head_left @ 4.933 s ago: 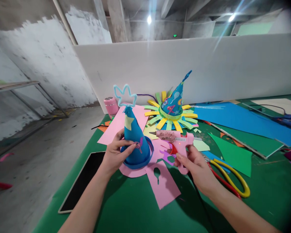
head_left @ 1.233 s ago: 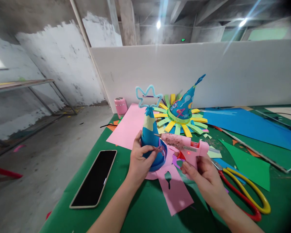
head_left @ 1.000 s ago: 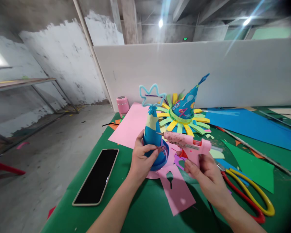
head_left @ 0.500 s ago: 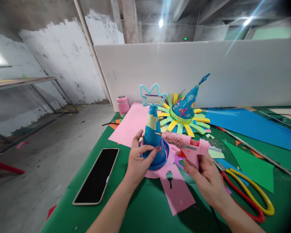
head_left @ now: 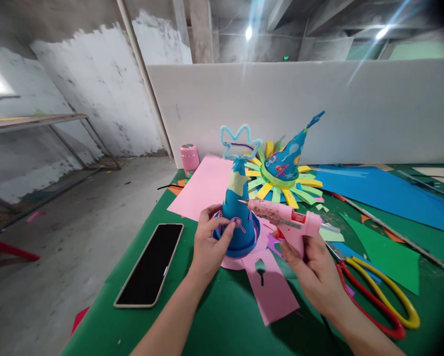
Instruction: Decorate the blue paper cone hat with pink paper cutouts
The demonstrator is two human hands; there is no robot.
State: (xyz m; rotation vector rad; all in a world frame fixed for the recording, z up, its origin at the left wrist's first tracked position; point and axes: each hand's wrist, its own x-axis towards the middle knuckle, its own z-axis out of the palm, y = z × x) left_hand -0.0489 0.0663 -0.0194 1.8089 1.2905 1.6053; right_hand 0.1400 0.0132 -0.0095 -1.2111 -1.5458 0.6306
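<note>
A blue paper cone hat (head_left: 240, 195) stands upright, a light-blue star of fuzzy wire (head_left: 240, 129) on its tip. My left hand (head_left: 210, 242) is at the hat's left side, thumb and forefinger closed at the edge of a small pink lollipop-shaped paper cutout (head_left: 240, 225) that lies against the cone. My right hand (head_left: 314, 267) grips a pink glue gun (head_left: 281, 216), its nozzle pointing left, close to the cone above the cutout. Below the hat lies a pink paper piece (head_left: 276, 296) with a lollipop-shaped hole.
A phone (head_left: 150, 267) lies at left, scissors (head_left: 377, 291) at right. Behind stand a decorated hat (head_left: 287, 158) with yellow-green strips and a pink canister (head_left: 190, 159). Blue sheet (head_left: 388, 193), green sheet (head_left: 388, 252) and pink sheet (head_left: 198, 188) lie on the green table. A white board (head_left: 299, 109) rises behind.
My left thumb and forefinger have shifted left, so more of the pink cutout shows on the cone. The hat stands slightly more upright. The glue gun stays beside the cone.
</note>
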